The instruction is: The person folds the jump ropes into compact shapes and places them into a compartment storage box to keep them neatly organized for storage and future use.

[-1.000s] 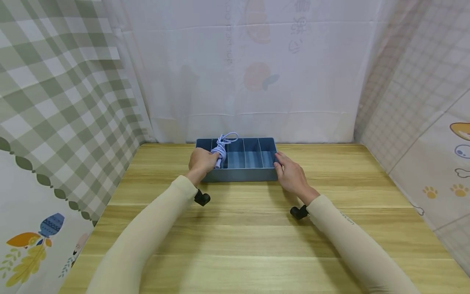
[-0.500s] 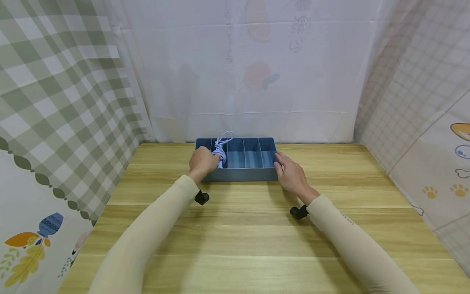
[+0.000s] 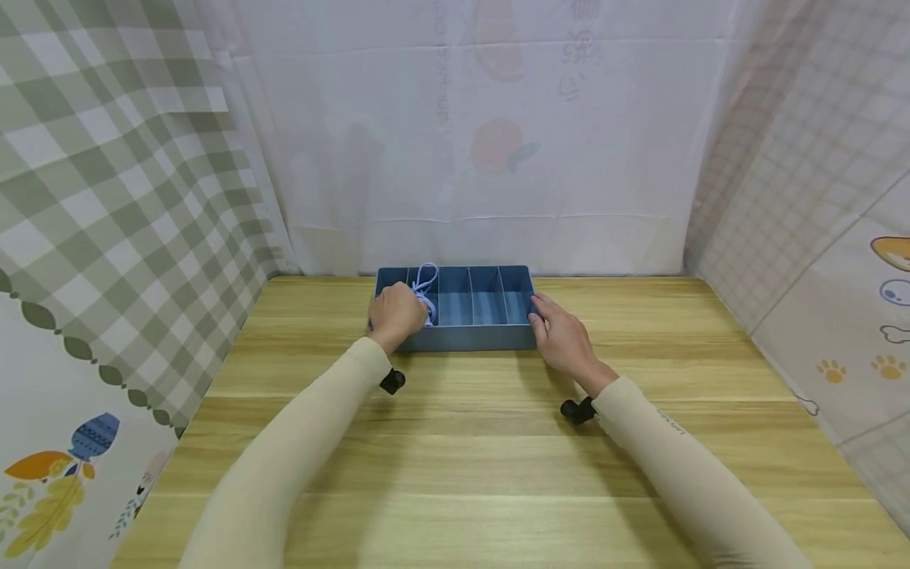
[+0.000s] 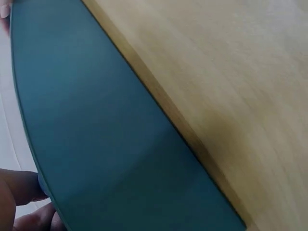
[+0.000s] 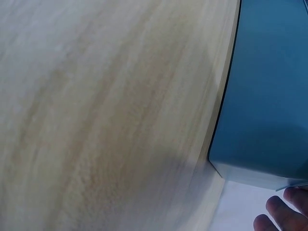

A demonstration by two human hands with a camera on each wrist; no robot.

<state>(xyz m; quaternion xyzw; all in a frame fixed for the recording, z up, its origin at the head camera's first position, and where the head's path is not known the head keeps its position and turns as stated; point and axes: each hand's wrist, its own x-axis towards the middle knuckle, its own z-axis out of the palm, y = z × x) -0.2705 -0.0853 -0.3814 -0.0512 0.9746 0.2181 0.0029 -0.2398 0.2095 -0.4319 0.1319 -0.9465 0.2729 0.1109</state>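
Note:
A long blue-grey organizer box (image 3: 465,338) with several compartments sits at the table's back edge. A lavender cord (image 3: 428,302), wound into a bundle with a loop sticking up, lies in the second compartment from the left. My left hand (image 3: 396,312) reaches over the box's front left and holds the bundle's near end; its fingertips are mostly hidden in the head view. In the left wrist view, fingers (image 4: 21,187) show at the box rim. At the box's right end, my right hand (image 3: 563,336) touches the end wall with thumb and fingers.
The wooden table (image 3: 462,450) stretches in front of the box. A white curtain (image 3: 355,142) hangs right behind it. A green checked cloth (image 3: 128,158) hangs at the left and a patterned cloth (image 3: 846,300) at the right.
My left hand has shifted slightly right and lower into the box. The cord bundle has sunk into the second compartment, its loop now upright and narrower. My right hand has stayed at the box's end.

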